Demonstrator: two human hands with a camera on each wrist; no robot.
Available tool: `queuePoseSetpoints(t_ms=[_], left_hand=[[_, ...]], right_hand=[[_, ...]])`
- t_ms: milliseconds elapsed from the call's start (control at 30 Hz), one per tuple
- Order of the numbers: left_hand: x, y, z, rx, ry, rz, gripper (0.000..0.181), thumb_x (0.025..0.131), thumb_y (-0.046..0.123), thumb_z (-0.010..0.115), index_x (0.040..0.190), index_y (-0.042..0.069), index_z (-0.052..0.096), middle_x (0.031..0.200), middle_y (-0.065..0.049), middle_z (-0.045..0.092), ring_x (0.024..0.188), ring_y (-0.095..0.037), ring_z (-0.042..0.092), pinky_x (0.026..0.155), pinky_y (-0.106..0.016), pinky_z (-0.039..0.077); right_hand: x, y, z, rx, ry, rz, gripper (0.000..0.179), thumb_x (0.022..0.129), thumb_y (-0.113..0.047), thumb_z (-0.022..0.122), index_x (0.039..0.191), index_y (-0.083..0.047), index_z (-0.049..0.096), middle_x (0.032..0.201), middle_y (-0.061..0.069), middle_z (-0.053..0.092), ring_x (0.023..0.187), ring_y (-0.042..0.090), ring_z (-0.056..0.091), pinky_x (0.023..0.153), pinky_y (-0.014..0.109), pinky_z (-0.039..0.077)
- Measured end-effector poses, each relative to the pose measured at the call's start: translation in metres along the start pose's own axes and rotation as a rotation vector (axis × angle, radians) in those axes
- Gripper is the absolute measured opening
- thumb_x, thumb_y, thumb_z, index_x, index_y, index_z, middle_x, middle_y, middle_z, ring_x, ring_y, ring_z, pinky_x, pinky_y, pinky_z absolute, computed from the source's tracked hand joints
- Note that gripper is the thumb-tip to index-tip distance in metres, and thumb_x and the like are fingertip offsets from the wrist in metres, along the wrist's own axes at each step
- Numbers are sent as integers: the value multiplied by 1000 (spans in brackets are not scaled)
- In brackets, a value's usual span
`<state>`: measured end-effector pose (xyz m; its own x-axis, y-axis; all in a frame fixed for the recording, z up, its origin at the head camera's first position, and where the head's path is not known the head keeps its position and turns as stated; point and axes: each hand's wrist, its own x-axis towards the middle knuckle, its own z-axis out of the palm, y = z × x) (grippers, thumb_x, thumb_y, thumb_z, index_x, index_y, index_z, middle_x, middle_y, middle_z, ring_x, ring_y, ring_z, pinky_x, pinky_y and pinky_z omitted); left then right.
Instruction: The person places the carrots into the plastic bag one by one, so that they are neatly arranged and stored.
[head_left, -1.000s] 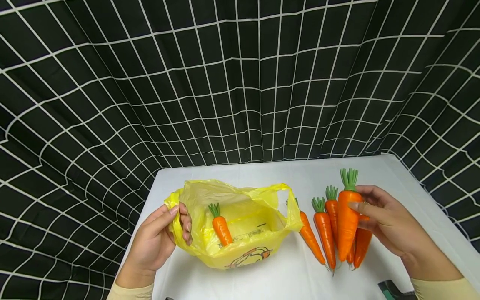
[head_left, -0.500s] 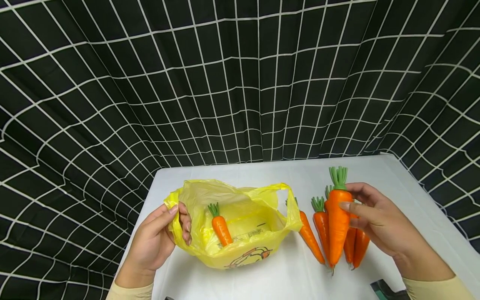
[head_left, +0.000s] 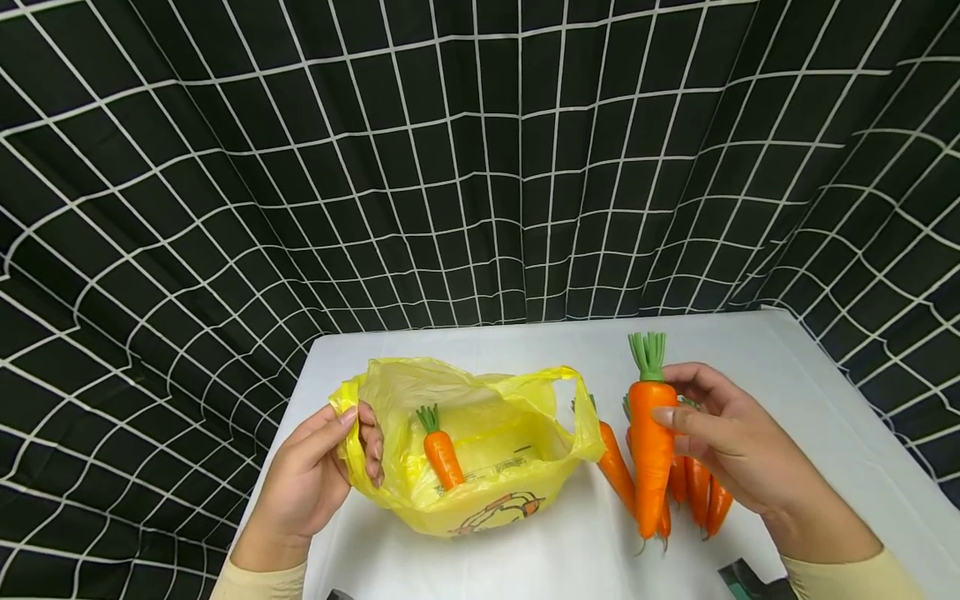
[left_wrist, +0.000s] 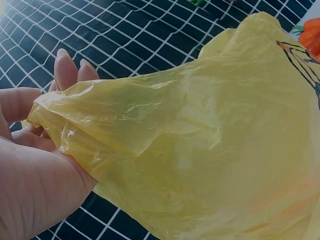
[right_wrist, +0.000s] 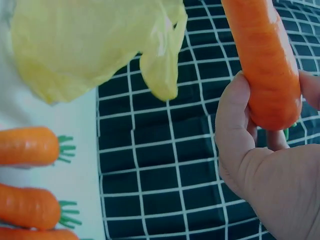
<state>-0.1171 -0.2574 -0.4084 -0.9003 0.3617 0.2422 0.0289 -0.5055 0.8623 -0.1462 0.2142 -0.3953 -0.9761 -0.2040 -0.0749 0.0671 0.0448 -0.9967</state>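
My left hand (head_left: 318, 479) grips the left handle of a yellow plastic bag (head_left: 510, 500), whose mouth faces up and toward me. Inside the bag lies one carrot (head_left: 443, 460) with a short green top. On the right, my right hand (head_left: 738, 450) pinches a larger carrot (head_left: 651, 450) upright between thumb and fingers, green stems up, above the table. In the right wrist view this held carrot (right_wrist: 267, 65) fills the grasp. From the left wrist, the bag (left_wrist: 190, 140) hangs from the curled fingers, and its inside is hidden.
Several more carrots (head_left: 617, 467) lie on the white table (head_left: 480, 567) to the right of the bag, some partly behind the held one. A black and green object (head_left: 750, 581) shows near the right forearm. Black cloth with a white grid (head_left: 480, 167) surrounds the table.
My right hand has moved left with the upright carrot, from over the right-hand carrots toward the bag. The left hand and the bag have stayed almost still.
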Motion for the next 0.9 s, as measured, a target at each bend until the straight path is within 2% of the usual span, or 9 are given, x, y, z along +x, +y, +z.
queuePoseSetpoints(t_ms=[333,500,767,900], left_hand=[[0,0,1,7,12,-12,33,120,8,28,121,1,61,97,-9,67,82,-19,65,74,-30,61],[1,0,1,-2,10,-13,34,120,8,28,121,1,61,97,-9,67,83,-19,65,74,-30,61],[0,0,0,-4,1,-5,35,120,8,27,122,1,61,97,-9,67,82,-19,65,74,-30,61],[-1,0,0,0,-2,-4,35,120,8,26,122,1,61,98,-9,67,82,-19,65,74,-30,62]], right_hand=[[0,-15,25,-15,-53,-13,44,104,-6,70,142,-2,47,137,24,49,112,37,63,90,40,64],[1,-16,36,23,-100,-5,47,102,-5,73,141,-1,46,134,25,49,109,36,65,90,38,63],[1,-15,51,70,-193,-57,44,102,1,72,138,3,47,130,28,50,98,29,66,78,32,62],[0,-17,59,75,-211,-24,47,99,1,74,138,3,47,131,29,47,98,29,65,76,31,60]])
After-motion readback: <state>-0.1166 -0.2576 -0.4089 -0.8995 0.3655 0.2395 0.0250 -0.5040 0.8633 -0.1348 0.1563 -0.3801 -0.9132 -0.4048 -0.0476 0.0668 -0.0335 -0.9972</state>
